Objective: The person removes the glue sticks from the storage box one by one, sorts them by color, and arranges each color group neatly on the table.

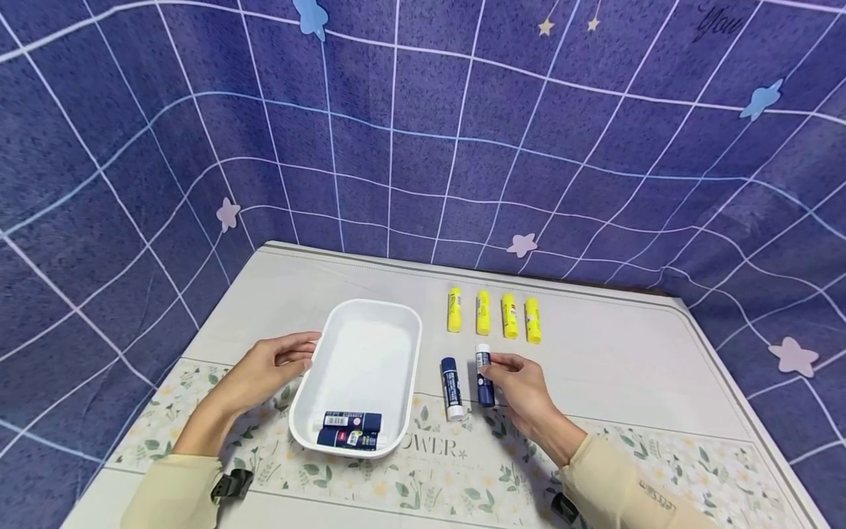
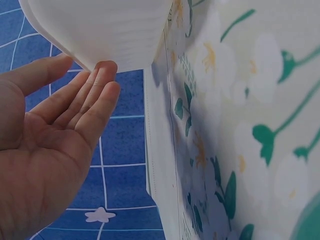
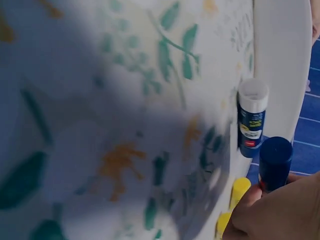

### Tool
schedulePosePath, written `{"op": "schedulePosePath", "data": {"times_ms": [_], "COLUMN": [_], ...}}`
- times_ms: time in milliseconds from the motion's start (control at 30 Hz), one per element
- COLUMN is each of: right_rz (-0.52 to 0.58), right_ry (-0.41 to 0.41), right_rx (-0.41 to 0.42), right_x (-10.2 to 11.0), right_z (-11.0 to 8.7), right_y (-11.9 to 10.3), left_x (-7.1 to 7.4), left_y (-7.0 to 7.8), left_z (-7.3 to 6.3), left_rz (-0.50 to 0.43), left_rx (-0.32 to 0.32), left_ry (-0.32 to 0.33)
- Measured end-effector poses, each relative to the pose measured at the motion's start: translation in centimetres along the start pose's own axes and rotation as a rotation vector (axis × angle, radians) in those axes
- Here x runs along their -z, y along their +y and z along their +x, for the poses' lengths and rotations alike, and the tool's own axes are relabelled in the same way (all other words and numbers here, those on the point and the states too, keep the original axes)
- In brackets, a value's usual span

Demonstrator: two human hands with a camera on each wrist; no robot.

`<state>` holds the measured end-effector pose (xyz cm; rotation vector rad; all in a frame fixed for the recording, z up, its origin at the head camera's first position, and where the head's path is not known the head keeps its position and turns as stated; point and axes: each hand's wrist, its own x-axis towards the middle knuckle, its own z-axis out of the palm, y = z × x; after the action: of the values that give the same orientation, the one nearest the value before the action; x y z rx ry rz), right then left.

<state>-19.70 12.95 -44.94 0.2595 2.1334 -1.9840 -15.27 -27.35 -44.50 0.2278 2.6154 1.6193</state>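
My right hand [image 1: 529, 393] pinches a dark blue glue stick [image 1: 485, 382] with a white end. In the right wrist view its blue end [image 3: 276, 152] sticks out past the fingers. Just left of it another blue and white glue stick [image 1: 452, 389] lies on the table. My left hand [image 1: 267, 371] rests with extended fingers against the left side of a white tray [image 1: 418, 345]. From the left wrist view, its fingertips touch the tray's outer wall [image 2: 120, 35]. Inside the tray's near end lie two blue glue sticks, one [image 1: 352, 421] beyond the other [image 1: 346, 439].
Several yellow glue sticks stand in a row behind the right hand, the leftmost one [image 1: 454, 310] nearest the tray. A floral mat strip [image 1: 423, 492] runs along the table [image 1: 628, 367]. A blue grid curtain [image 1: 423, 147] hangs behind the table's far edge.
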Motion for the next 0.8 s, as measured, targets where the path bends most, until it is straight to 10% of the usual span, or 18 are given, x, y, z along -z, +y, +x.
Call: {"op": "schedulePosePath", "data": {"times_ms": [800], "right_rz": [-0.358], "right_ry": [0.153], "right_rx": [0.03], "right_x": [-0.3], "right_z": [0.2], "right_y": [2.4], "left_x": [0.0], "left_y": [0.0], "left_z": [-0.1], "left_rz": [0.011], "left_rx": [0.008], "left_ry": [0.009]}}
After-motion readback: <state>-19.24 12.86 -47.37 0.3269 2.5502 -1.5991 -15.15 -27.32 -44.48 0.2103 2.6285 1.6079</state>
